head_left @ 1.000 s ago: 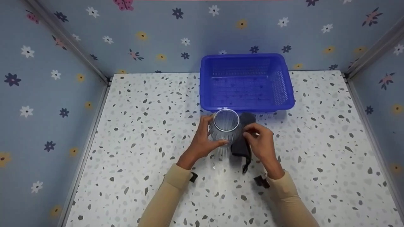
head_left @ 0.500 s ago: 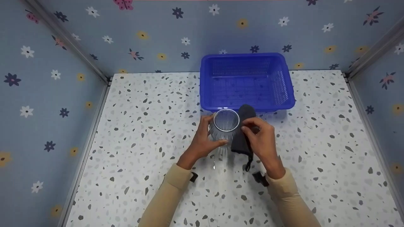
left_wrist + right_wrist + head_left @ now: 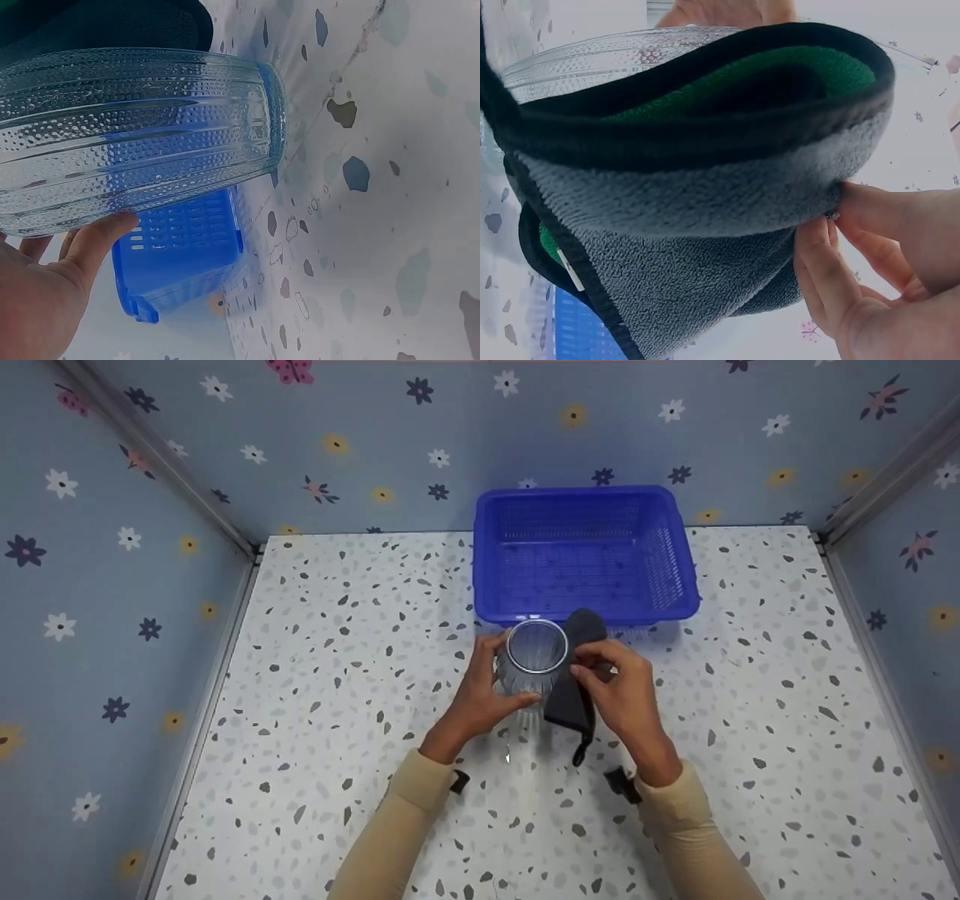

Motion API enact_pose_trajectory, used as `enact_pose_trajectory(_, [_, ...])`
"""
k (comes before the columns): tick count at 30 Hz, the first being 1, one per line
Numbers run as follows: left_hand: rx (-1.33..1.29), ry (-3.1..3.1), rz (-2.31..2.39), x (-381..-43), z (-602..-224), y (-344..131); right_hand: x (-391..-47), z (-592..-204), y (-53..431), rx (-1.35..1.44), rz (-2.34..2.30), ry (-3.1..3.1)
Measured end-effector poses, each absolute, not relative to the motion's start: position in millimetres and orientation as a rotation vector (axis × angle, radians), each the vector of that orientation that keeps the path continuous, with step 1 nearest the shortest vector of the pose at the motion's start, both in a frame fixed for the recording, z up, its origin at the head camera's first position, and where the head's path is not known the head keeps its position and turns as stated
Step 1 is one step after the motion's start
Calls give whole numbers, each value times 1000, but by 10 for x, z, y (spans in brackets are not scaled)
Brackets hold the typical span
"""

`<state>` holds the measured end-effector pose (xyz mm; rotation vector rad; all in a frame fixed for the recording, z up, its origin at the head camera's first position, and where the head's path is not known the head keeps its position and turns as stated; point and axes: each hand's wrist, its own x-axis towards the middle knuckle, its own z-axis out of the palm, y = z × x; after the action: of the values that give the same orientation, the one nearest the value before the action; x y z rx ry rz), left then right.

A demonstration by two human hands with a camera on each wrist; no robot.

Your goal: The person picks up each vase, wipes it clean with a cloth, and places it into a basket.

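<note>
A clear ribbed glass vase (image 3: pixel 525 681) with a round open mouth stands upright in front of the basket; its dotted, ribbed side shows in the left wrist view. My left hand (image 3: pixel 480 697) grips it from the left, fingers behind and thumb in front. Against its right side lies a grey microfibre cloth (image 3: pixel 571 701) with black edging and a hanging loop. My right hand (image 3: pixel 621 682) pinches this cloth between thumb and fingers. In the right wrist view the folded cloth (image 3: pixel 697 202) shows a green inner face and hides much of the vase.
A blue plastic basket (image 3: pixel 585 616) with slotted walls stands just behind the vase, against the flowered back wall (image 3: pixel 420 450). The speckled white tabletop (image 3: pixel 337 660) runs between side walls at left and right.
Over the last second my right hand and the cloth have slid a little toward the basket along the vase's side. The cloth's lower end has swung slightly left. My left hand stays put.
</note>
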<state>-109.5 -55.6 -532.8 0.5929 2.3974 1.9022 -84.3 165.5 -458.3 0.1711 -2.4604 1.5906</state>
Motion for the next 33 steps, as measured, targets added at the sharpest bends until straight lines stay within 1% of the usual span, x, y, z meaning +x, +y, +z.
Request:
enact_pose_trajectory(8, [570, 2396, 1909, -1089, -5331, -552, -844, -4623, 1646, 167, 1532, -2474])
enact_pose_trajectory(15, [649, 2491, 1859, -1096, -5320, -562, -838, -4759, 1663, 171, 1507, -2446])
enact_pose_trajectory(20, [653, 2504, 1851, -1092, -5320, -561, -841, -4861, 1685, 123, 1551, -2466])
enact_pose_trajectory(33, [645, 2481, 1868, -1102, -5333, -555, -921, -5295, 1706, 98, 1539, -2572])
